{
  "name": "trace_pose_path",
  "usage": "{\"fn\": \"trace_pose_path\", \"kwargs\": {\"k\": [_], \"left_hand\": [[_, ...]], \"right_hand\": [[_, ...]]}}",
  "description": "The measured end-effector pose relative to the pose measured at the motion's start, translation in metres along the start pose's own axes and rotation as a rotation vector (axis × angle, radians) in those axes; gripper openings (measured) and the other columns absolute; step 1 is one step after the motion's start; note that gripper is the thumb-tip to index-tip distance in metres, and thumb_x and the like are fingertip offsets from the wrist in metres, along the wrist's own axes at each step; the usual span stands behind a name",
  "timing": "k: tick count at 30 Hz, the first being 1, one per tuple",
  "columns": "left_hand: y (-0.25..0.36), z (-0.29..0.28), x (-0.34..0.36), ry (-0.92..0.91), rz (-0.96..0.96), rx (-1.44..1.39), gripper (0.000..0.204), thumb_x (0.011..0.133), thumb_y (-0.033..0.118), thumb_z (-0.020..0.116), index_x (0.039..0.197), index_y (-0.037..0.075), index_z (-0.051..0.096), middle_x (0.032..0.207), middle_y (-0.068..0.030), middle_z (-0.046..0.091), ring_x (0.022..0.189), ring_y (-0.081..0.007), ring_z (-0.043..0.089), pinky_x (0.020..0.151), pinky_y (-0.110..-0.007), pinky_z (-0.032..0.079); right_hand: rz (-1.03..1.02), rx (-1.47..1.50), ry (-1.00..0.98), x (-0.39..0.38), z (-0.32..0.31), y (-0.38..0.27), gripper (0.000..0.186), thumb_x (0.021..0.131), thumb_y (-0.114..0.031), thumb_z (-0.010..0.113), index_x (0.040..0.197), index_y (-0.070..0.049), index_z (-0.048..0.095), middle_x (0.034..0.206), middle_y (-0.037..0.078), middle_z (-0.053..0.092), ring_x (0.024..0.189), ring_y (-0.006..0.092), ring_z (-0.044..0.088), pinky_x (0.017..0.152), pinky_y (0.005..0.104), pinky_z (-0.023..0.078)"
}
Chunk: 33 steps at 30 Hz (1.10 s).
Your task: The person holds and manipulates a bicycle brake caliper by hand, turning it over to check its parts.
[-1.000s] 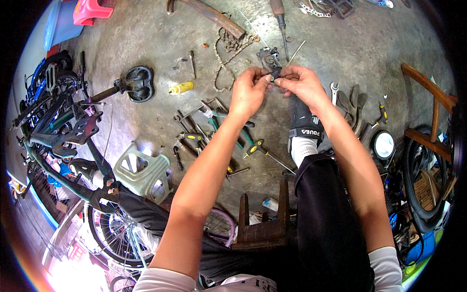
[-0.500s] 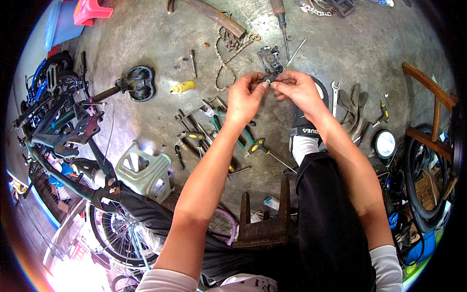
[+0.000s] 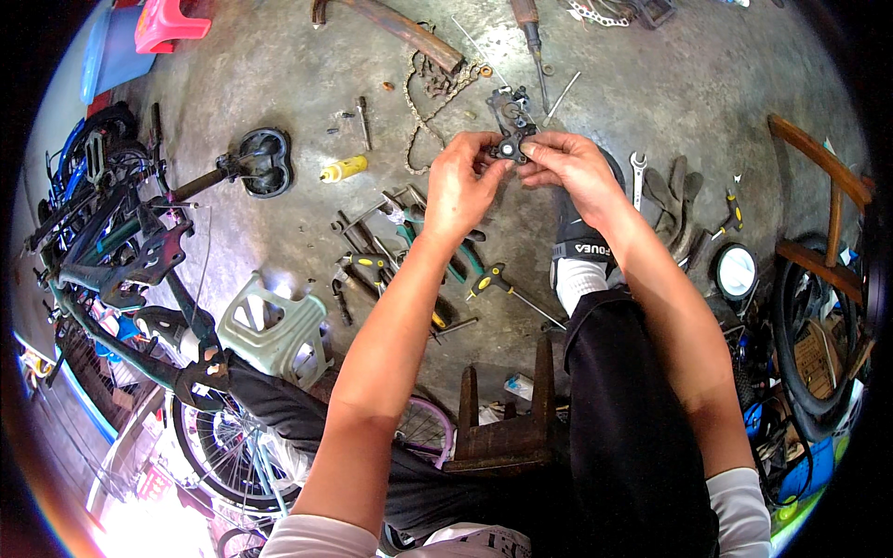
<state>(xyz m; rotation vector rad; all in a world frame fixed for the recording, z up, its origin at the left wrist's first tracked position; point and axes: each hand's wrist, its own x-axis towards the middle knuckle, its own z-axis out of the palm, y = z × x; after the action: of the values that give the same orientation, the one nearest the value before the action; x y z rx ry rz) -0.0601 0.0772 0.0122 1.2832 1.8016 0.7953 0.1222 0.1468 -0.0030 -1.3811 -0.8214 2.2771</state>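
A black bicycle rear derailleur [image 3: 511, 110] is held up between my hands above the concrete floor. My left hand [image 3: 462, 181] pinches the left edge of its lower end, thumb and fingers closed on it. My right hand [image 3: 576, 172] grips the same end from the right, its fingers bent round it. A small wheel with a pale centre [image 3: 507, 149] shows between my fingertips. Just beyond my left hand lies a bicycle chain [image 3: 416, 121] on the floor. A long screwdriver [image 3: 530, 42] lies beyond the derailleur, and a spanner [image 3: 638, 179] lies beside my right shoe.
Pliers and T-handled tools [image 3: 495, 280] lie in a cluster left of my leg. A yellow bottle [image 3: 344, 168], a wooden-handled hammer [image 3: 400, 33] and gloves [image 3: 676, 200] are on the floor. A bicycle frame [image 3: 121, 251] and pale stool [image 3: 272, 321] stand left; tyres [image 3: 786, 353] lean right.
My fingers have shifted on the derailleur, and its small wheel with the pale centre shows more plainly. Both hands still hold it in nearly the same place. The view has moved slightly.
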Motion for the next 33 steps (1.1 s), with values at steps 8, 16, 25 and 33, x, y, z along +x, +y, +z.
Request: {"fn": "trace_pose_path", "kwargs": {"k": [8, 16, 25, 33], "left_hand": [[-0.004, 0.002, -0.001, 0.015, -0.007, 0.034, 0.035, 0.084, 0.008, 0.080, 0.116, 0.000, 0.069, 0.101, -0.0121, 0.071, 0.085, -0.0212, 0.073, 0.074, -0.034, 0.058], [0.006, -0.003, -0.001, 0.036, 0.213, 0.285, 0.037, 0.083, 0.009, 0.080, 0.118, 0.003, 0.068, 0.107, -0.0124, 0.067, 0.088, -0.0259, 0.073, 0.075, -0.036, 0.058], [0.000, 0.000, -0.003, 0.091, 0.154, 0.216, 0.031, 0.084, 0.012, 0.077, 0.113, 0.004, 0.068, 0.107, -0.0130, 0.067, 0.090, -0.0363, 0.069, 0.078, -0.044, 0.056], [-0.001, -0.002, 0.001, -0.004, 0.131, 0.317, 0.037, 0.085, 0.012, 0.075, 0.119, 0.005, 0.065, 0.112, -0.0140, 0.065, 0.097, -0.0383, 0.068, 0.082, -0.046, 0.056]], "right_hand": [[0.009, -0.042, 0.064, -0.002, 0.010, -0.004, 0.025, 0.100, -0.019, 0.066, 0.113, 0.002, 0.070, 0.097, 0.007, 0.072, 0.087, 0.0141, 0.071, 0.076, 0.0277, 0.059], [-0.040, -0.071, 0.096, 0.001, 0.011, 0.003, 0.026, 0.096, -0.017, 0.069, 0.110, 0.004, 0.072, 0.094, 0.007, 0.073, 0.082, 0.0139, 0.070, 0.071, 0.0269, 0.055], [0.027, -0.033, 0.047, -0.001, 0.012, -0.007, 0.026, 0.098, -0.022, 0.066, 0.110, 0.000, 0.072, 0.103, 0.006, 0.073, 0.089, 0.0141, 0.070, 0.077, 0.0264, 0.057], [0.021, -0.016, 0.080, 0.001, 0.014, -0.005, 0.023, 0.094, -0.022, 0.070, 0.102, -0.001, 0.074, 0.094, 0.005, 0.073, 0.086, 0.0134, 0.068, 0.075, 0.0269, 0.053]]}}
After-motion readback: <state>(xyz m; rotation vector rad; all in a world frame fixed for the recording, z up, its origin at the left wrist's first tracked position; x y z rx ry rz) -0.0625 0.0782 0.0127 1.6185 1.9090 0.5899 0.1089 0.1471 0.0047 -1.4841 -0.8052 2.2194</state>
